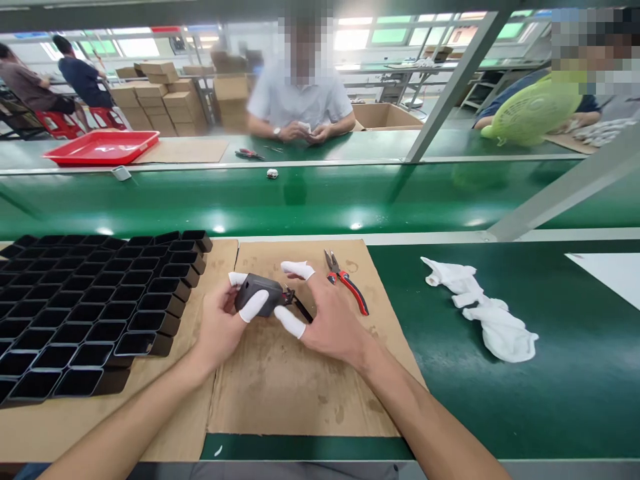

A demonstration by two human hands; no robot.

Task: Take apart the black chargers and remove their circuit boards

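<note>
Nearest, just short of both grips, runs the edge of the green tabletop (310, 447), with a white scrap (218, 451) on it. Beyond that, a cardboard sheet (300, 400) lies beneath the grips. The left hand (223, 317) has its grip closed on a black box (260, 295), thumb on the near side — the box sits between the two hands, its wired end turned to the right. The right hand (333, 317) is by that end, thumb and forefinger parted; a dark strip (303, 310) runs from there toward its palm, and I cannot tell whether that grip is closed on it. White covers (255, 305) sit on fingertips of both hands.

Left of the left grip, black tubs (163, 345) stand in close rows. Just beyond the right grip lie red-and-black pliers (356, 292); well to its right, a crumpled white cloth (505, 330) and, farther, a white sheet (610, 270).

Past the grips stretches a green strip of surface (200, 200) with a small white piece (272, 174). Across it, beyond the left grip, is a red tray (100, 159); straight ahead — a person in a pale shirt (300, 100), hands together, near more pliers (249, 154). Far right is a yellow-green fan (537, 110); far left, stacked cartons (180, 110).
</note>
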